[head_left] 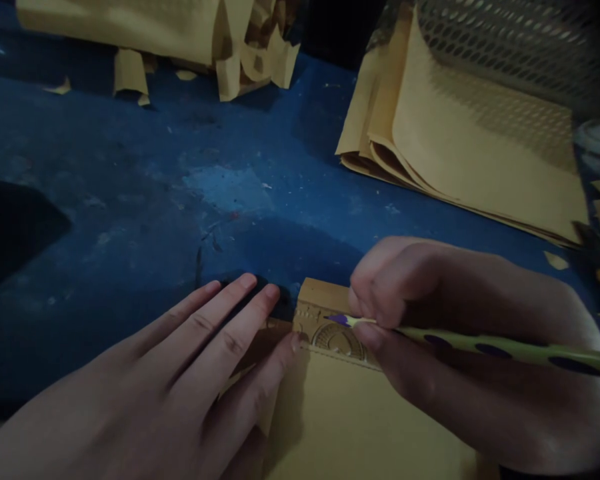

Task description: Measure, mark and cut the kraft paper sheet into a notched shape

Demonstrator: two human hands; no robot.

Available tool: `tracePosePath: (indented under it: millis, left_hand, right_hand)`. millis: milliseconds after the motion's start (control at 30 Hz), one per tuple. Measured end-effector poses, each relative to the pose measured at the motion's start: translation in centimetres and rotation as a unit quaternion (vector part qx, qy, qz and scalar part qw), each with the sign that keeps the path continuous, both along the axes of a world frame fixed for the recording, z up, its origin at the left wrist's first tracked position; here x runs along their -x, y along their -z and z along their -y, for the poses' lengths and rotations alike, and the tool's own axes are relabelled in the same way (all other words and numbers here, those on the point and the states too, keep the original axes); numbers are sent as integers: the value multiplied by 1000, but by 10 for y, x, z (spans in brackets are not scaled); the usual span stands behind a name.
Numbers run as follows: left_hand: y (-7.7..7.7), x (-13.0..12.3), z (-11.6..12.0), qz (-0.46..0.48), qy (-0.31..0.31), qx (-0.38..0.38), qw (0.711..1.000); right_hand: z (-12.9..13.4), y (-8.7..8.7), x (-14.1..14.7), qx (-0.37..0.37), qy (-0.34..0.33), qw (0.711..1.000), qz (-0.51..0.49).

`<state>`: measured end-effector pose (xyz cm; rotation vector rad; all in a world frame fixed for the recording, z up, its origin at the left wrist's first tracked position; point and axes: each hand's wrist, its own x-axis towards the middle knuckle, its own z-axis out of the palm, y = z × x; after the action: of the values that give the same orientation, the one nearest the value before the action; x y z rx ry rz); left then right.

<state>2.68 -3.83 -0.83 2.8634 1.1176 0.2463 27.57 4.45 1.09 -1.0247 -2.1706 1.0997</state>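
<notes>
My right hand (460,340) pinches a yellow-green pencil (520,353) with dark spots and a purple tip. The pencil's tip rests over a see-through ruler (337,341) with a protractor pattern, which lies across a sheet of tan paper (360,413). My left hand (195,360) is stretched out with its fingers apart. Its thumb presses near the ruler's left end, while the fingertips lie toward the blue table. My right hand's fingers cover the ruler's right part.
The work surface is a scuffed blue table (230,187). Folded tan paper sheets (480,147) lie at the back right, by a perforated metal panel (505,47). Cut paper pieces (255,60) lie at the back, and a dark object (15,233) at the left.
</notes>
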Motion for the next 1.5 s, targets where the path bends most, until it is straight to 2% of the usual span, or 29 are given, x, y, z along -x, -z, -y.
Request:
tracePosePath:
  millis: [433, 667, 1500]
  left_hand:
    - [2, 0, 0, -12, -3, -14, 1000]
    - [2, 0, -1, -6, -7, -7, 1000]
    - [1, 0, 1, -13, 6, -26, 1000]
  right_hand:
    - [0, 1, -5, 25, -25, 999, 11]
    - [2, 0, 1, -3, 7, 1000, 13]
    - [0, 3, 3, -28, 20, 999, 10]
